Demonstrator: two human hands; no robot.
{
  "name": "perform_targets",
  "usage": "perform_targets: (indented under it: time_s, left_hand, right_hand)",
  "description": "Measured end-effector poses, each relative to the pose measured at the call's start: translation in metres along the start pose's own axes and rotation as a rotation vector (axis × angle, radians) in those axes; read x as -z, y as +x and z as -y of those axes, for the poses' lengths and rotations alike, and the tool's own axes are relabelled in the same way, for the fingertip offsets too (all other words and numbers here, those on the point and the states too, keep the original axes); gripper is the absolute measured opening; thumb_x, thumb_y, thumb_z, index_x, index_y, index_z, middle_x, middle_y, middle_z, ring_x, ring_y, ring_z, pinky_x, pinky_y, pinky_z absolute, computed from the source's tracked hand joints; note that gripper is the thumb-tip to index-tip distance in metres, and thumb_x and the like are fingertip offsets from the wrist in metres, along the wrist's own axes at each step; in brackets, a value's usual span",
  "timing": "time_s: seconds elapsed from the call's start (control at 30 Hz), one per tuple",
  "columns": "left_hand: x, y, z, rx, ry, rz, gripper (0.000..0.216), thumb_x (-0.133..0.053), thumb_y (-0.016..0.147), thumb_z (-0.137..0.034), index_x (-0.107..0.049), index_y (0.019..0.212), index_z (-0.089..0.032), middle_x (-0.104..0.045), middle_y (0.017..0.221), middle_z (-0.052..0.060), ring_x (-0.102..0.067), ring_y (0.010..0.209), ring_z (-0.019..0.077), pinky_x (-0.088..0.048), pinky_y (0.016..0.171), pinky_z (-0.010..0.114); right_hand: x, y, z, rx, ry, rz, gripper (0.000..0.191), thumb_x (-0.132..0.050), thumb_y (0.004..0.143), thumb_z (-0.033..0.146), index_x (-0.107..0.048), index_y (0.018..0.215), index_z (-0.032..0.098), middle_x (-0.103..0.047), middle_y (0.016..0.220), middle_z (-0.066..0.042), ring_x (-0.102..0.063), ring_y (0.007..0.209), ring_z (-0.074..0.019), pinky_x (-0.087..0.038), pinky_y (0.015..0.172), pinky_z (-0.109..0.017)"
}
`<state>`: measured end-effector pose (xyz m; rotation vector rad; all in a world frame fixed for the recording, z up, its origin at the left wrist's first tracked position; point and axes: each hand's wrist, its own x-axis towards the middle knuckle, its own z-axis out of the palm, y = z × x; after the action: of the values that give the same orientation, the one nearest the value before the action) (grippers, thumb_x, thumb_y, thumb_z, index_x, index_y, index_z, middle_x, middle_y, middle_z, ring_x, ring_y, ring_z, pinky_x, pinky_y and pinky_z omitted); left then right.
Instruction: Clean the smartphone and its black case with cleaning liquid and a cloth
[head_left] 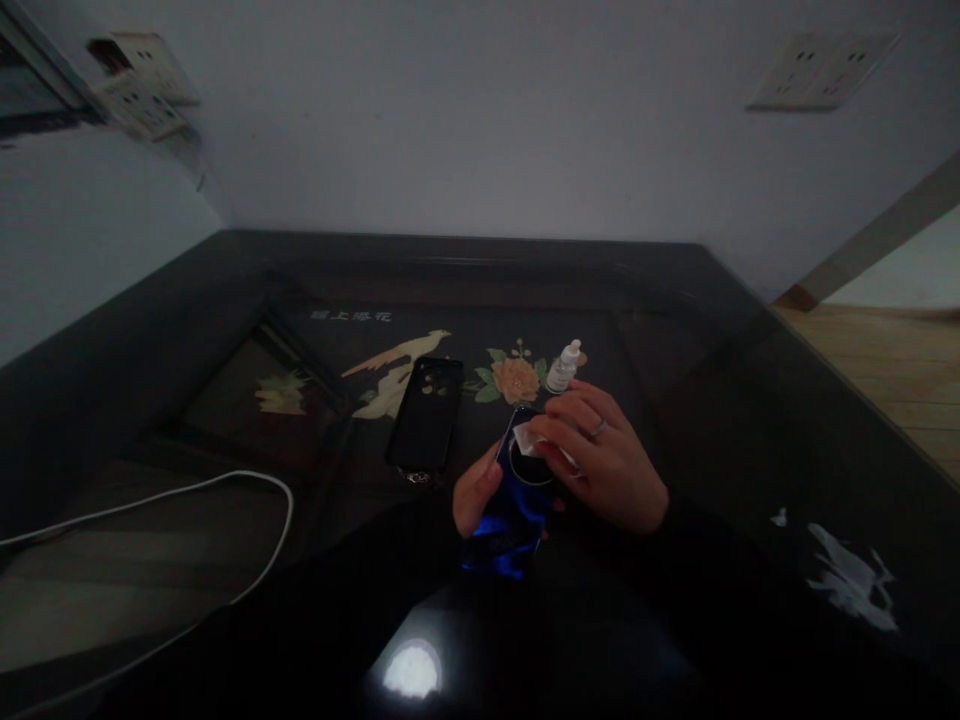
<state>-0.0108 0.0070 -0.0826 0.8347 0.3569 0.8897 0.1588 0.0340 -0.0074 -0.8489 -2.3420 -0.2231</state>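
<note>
A blue smartphone (508, 525), its back with a round camera ring turned up, lies in the grip of my left hand (477, 493), thumb along its left edge. My right hand (600, 455), with a ring on one finger, pinches a small white wipe (525, 438) against the camera ring at the phone's upper end. Just beyond the right hand stands a small white dropper bottle (563, 367). To the left of the phone a black phone case (427, 415) rests on the table, a chain at its near end.
The dark glossy table (465, 275) bears a painted bird and flowers and meets the wall at its far edge. A white cable (247, 474) loops across the left side. Crumpled white scraps (853, 577) lie at the right. Wall sockets (823, 70) are above.
</note>
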Motion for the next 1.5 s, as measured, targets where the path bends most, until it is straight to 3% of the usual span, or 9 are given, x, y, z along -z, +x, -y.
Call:
perform_targets:
  time_s: [0.2, 0.3, 0.37, 0.6, 0.8, 1.13, 1.27, 1.37, 1.5]
  left_hand:
    - [0.002, 0.000, 0.001, 0.022, -0.001, -0.018, 0.063, -0.045, 0.080, -0.053, -0.032, 0.133, -0.020, -0.055, 0.119, 0.015, -0.059, 0.096, 0.0315, -0.052, 0.070, 0.044]
    - [0.006, 0.001, 0.003, 0.073, -0.048, 0.039, 0.071, -0.042, 0.079, -0.059, -0.026, 0.135, -0.019, -0.062, 0.104, 0.016, -0.063, 0.087, 0.0309, -0.051, 0.066, 0.044]
    - [0.007, 0.003, 0.003, 0.135, -0.126, 0.077, 0.074, -0.040, 0.077, -0.064, -0.027, 0.134, -0.019, -0.065, 0.095, 0.015, -0.064, 0.082, 0.0307, -0.051, 0.059, 0.041]
    - [-0.002, 0.005, -0.009, 0.376, -0.324, 0.202, 0.073, -0.039, 0.072, -0.071, -0.037, 0.126, -0.022, -0.062, 0.099, 0.013, -0.065, 0.078, 0.0278, -0.050, 0.060, 0.043]
    - [-0.010, -0.001, -0.021, 0.590, -0.286, 0.303, 0.081, -0.028, 0.073, -0.074, -0.039, 0.128, -0.016, -0.061, 0.099, 0.014, -0.063, 0.074, 0.0254, -0.048, 0.059, 0.042]
    - [-0.012, -0.009, -0.022, 0.709, -0.190, 0.428, 0.087, -0.008, 0.076, -0.073, -0.058, 0.111, -0.012, -0.061, 0.093, 0.011, -0.061, 0.072, 0.0221, -0.046, 0.055, 0.035]
    - [-0.008, -0.008, -0.022, 0.664, -0.222, 0.379, 0.086, -0.013, 0.075, -0.074, -0.054, 0.114, -0.010, -0.065, 0.086, 0.013, -0.063, 0.071, 0.0239, -0.049, 0.056, 0.037]
    - [-0.003, -0.004, -0.018, 0.508, -0.299, 0.311, 0.083, -0.017, 0.074, -0.074, -0.044, 0.124, -0.014, -0.066, 0.083, 0.013, -0.065, 0.069, 0.0260, -0.050, 0.055, 0.039]
    - [0.001, 0.001, -0.008, 0.466, -0.313, 0.278, 0.077, -0.031, 0.072, -0.073, -0.048, 0.117, -0.013, -0.066, 0.090, 0.014, -0.066, 0.073, 0.0251, -0.051, 0.060, 0.038]
  right_hand:
    - [-0.001, 0.000, 0.002, 0.035, -0.008, 0.018, 0.015, -0.048, 0.084, 0.018, -0.060, 0.093, 0.016, -0.059, 0.090, -0.007, -0.052, 0.088, -0.0194, -0.042, 0.092, -0.042]
    - [-0.001, 0.000, -0.001, 0.087, -0.017, 0.042, 0.014, -0.050, 0.083, 0.021, -0.061, 0.092, 0.018, -0.058, 0.090, -0.007, -0.050, 0.089, -0.0197, -0.040, 0.093, -0.043]
    - [0.000, -0.001, -0.005, 0.109, -0.003, 0.069, 0.015, -0.050, 0.084, 0.026, -0.061, 0.093, 0.020, -0.057, 0.091, -0.007, -0.048, 0.092, -0.0204, -0.040, 0.093, -0.044]
    - [0.002, -0.003, -0.011, 0.283, 0.116, 0.242, 0.022, -0.045, 0.087, 0.036, -0.061, 0.092, 0.022, -0.055, 0.092, -0.005, -0.045, 0.093, -0.0189, -0.031, 0.100, -0.045]
    - [0.004, -0.006, 0.002, 0.333, 0.291, 0.365, 0.033, -0.040, 0.087, 0.045, -0.062, 0.087, 0.022, -0.053, 0.088, -0.004, -0.046, 0.091, -0.0177, -0.028, 0.102, -0.044]
    - [0.014, -0.001, 0.018, 0.310, 0.397, 0.489, 0.026, -0.053, 0.081, 0.048, -0.062, 0.078, 0.024, -0.055, 0.092, -0.002, -0.046, 0.095, -0.0167, -0.024, 0.104, -0.044]
    - [0.016, -0.002, 0.017, 0.318, 0.372, 0.436, 0.026, -0.051, 0.082, 0.048, -0.062, 0.085, 0.024, -0.057, 0.099, -0.002, -0.047, 0.096, -0.0164, -0.024, 0.105, -0.045]
    - [0.013, -0.004, 0.010, 0.267, 0.243, 0.334, 0.031, -0.048, 0.083, 0.048, -0.061, 0.096, 0.024, -0.056, 0.104, -0.005, -0.045, 0.104, -0.0199, -0.027, 0.103, -0.047]
    - [0.010, -0.003, 0.001, 0.202, 0.098, 0.239, 0.038, -0.044, 0.083, 0.052, -0.060, 0.098, 0.021, -0.056, 0.103, -0.008, -0.044, 0.107, -0.0239, -0.032, 0.100, -0.049]
